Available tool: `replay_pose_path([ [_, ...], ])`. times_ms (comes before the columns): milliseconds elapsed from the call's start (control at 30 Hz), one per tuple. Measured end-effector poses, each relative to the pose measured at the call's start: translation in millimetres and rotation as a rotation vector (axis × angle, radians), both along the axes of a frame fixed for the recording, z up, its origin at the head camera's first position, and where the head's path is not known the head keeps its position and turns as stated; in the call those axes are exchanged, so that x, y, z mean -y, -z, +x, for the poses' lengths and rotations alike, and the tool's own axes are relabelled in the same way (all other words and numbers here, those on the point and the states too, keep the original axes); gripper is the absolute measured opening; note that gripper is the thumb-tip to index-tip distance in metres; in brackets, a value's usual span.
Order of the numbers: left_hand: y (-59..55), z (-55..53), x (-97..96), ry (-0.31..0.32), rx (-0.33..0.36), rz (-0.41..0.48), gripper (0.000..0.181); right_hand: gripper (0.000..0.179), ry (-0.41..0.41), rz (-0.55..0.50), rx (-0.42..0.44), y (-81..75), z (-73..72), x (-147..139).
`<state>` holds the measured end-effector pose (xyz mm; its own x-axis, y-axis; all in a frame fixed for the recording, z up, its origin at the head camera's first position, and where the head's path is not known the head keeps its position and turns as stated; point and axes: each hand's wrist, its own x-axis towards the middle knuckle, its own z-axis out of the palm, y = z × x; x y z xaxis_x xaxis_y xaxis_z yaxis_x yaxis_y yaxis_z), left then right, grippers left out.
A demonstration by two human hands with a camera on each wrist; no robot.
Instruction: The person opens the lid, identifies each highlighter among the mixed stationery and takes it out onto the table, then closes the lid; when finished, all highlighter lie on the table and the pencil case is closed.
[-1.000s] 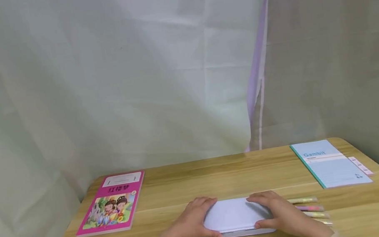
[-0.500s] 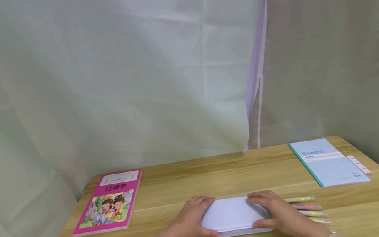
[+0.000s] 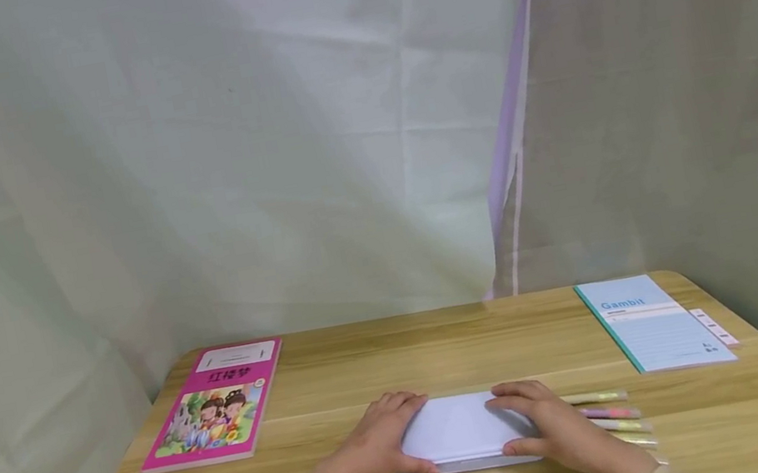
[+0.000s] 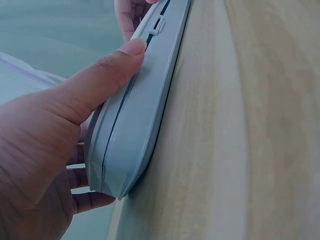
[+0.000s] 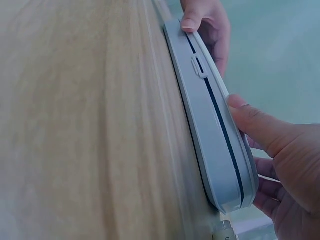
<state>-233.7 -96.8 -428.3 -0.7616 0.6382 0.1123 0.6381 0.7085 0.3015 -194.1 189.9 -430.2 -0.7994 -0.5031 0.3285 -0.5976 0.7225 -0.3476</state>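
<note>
A flat white pencil case [image 3: 454, 429] with rounded ends lies on the table at the front middle. In both wrist views its lid rests over the base, with a thin dark gap along the seam and a small latch [image 4: 158, 25] midway on the near side. My left hand [image 3: 379, 442] grips the left end, thumb on the near edge by the seam and fingers round the far side. At the right end, my right hand [image 3: 554, 427] holds it the same way, its thumb [image 5: 245, 110] against the lid's edge. The case's inside is hidden.
Several slim markers [image 3: 614, 412] lie just right of the case, partly behind my right hand. A pink picture book [image 3: 214, 405] lies at the left. A light blue notebook [image 3: 653, 323] is at the back right, over a pinkish strip [image 3: 715, 328]. Curtains hang behind the wooden table [image 3: 400, 355].
The head view has shifted slightly, so everything sits a little further left. Both hands keep the same hold on the pencil case, which stays in place.
</note>
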Motion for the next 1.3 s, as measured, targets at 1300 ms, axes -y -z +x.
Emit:
replay_pose_path([
  [1300,-1.9,3.6,0.6,-0.02,-0.005,0.004,0.097,0.067,-0.021,0.065,-0.105,3.3,1.8,6.1],
])
